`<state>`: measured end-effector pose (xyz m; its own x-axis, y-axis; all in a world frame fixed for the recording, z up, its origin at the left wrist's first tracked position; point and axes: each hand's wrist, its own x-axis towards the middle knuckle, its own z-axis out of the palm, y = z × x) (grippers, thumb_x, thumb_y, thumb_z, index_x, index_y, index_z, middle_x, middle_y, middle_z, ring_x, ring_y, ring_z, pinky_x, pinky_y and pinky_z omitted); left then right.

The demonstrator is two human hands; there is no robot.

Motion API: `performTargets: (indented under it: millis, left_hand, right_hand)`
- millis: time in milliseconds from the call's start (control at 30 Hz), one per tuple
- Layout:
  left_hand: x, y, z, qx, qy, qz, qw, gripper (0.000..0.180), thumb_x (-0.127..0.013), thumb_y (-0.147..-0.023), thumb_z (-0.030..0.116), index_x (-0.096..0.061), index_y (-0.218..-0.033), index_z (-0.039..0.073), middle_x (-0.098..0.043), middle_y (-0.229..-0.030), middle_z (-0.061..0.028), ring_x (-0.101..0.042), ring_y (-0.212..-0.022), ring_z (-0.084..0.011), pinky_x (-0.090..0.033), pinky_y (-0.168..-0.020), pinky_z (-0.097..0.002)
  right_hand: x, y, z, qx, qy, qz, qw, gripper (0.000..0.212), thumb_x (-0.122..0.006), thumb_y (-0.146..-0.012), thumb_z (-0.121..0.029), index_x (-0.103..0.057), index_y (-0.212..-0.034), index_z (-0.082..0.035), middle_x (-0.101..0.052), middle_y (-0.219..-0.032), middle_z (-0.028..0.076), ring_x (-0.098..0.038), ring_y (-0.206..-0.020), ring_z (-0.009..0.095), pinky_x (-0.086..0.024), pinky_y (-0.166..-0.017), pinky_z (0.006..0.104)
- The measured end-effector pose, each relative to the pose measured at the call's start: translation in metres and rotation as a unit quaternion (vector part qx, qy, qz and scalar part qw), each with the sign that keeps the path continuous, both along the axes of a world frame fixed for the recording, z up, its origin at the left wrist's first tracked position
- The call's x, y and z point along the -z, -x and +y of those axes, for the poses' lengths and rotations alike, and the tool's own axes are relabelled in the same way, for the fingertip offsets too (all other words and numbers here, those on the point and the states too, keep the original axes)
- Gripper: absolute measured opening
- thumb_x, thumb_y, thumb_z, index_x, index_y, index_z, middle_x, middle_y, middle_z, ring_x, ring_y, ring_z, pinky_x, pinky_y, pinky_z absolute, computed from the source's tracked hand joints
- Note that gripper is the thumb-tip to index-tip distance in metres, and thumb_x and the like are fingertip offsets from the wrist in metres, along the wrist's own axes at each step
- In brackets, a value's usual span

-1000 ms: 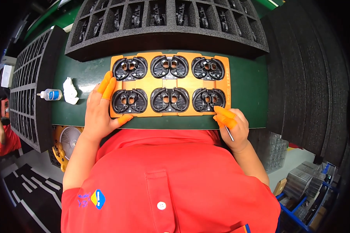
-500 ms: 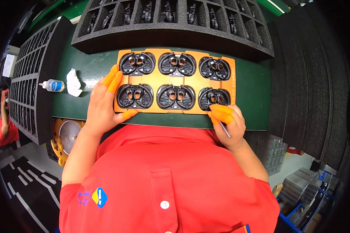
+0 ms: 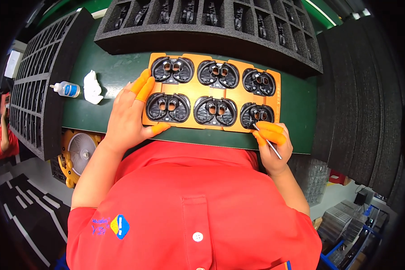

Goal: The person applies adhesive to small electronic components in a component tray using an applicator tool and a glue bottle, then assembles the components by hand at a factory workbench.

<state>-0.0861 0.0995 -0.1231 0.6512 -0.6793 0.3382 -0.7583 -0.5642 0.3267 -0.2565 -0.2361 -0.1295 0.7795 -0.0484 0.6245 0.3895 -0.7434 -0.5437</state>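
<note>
An orange tray (image 3: 192, 92) holds several black goggle-shaped frames, each with two round openings, in two rows. My left hand (image 3: 129, 112) steadies the tray's near left corner, its fingers along the left edge and its thumb on the front edge. Orange finger cots cover some fingertips on both hands. In my right hand (image 3: 276, 139), a slim silver pen-like tool (image 3: 274, 150) is pinched and slants up and left. Its tip meets the front-right black frame (image 3: 249, 116), close to that frame's lower edge; the exact contact point is too small to make out.
Behind the tray stands a dark foam box (image 3: 202, 42) with black parts in its slots; another foam rack (image 3: 31, 85) stands at left. A small bottle (image 3: 67, 89) and crumpled white tissue (image 3: 92, 87) lie left. Stacked dark foam (image 3: 360, 108) borders the right; a fan (image 3: 81, 153) sits below.
The whole view has shifted, so the tray and both hands appear further right. The tool in my right hand has tilted, and its silver tip now shows against the front-right frame.
</note>
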Motion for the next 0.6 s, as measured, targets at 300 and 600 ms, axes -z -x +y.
performTargets:
  millis: [300, 600]
  left_hand:
    - [0.002, 0.0, 0.002, -0.007, 0.004, 0.0, 1.0, 0.097, -0.09, -0.069, 0.043, -0.048, -0.145, 0.001, -0.047, -0.152, -0.0199, -0.048, -0.137, -0.0381, -0.036, -0.116, -0.0538]
    - [0.002, 0.0, 0.003, -0.006, 0.007, -0.003, 1.0, 0.099, -0.09, -0.068, 0.043, -0.047, -0.147, 0.002, -0.047, -0.152, -0.0196, -0.049, -0.136, -0.0381, -0.036, -0.116, -0.0534]
  right_hand:
    - [-0.004, 0.01, 0.0, 0.012, -0.012, 0.103, 0.994, 0.025, -0.076, -0.081, 0.01, -0.064, -0.101, -0.002, -0.073, -0.103, 0.015, -0.068, -0.089, 0.027, -0.053, -0.08, 0.035]
    - [-0.015, -0.021, 0.047, -0.046, -0.05, 0.069, 0.995, 0.032, -0.081, -0.077, 0.01, -0.062, -0.1, -0.002, -0.074, -0.101, 0.015, -0.067, -0.086, 0.025, -0.053, -0.077, 0.0348]
